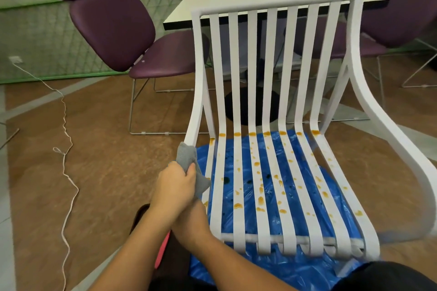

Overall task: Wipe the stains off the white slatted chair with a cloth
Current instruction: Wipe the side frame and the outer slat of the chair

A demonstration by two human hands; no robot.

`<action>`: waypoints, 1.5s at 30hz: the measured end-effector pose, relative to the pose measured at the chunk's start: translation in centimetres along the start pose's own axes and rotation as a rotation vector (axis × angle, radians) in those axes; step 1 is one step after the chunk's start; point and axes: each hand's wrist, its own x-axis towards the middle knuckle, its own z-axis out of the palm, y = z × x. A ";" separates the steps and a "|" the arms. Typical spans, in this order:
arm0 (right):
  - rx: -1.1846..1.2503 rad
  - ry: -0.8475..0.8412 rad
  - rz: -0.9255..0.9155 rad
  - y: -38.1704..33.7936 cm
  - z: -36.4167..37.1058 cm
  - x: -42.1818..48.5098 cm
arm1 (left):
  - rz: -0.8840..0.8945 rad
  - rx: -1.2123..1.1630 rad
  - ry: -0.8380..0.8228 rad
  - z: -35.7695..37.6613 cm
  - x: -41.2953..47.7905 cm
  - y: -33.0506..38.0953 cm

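At chair's (260, 172) left rail, left hand (176, 188) clenched around grey cloth (188, 156), slats lengthwise away; right hand's (191, 222) grip unclear.

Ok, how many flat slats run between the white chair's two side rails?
7 slats, side by side across the chair, from next to the left rail, where the left hand presses the cloth, to the right rail. None appear hidden.
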 end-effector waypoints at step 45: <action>-0.819 0.059 -0.948 -5.5 -4.4 -1.9 | -0.163 -1.209 -0.220 0.0 -3.2 -3.3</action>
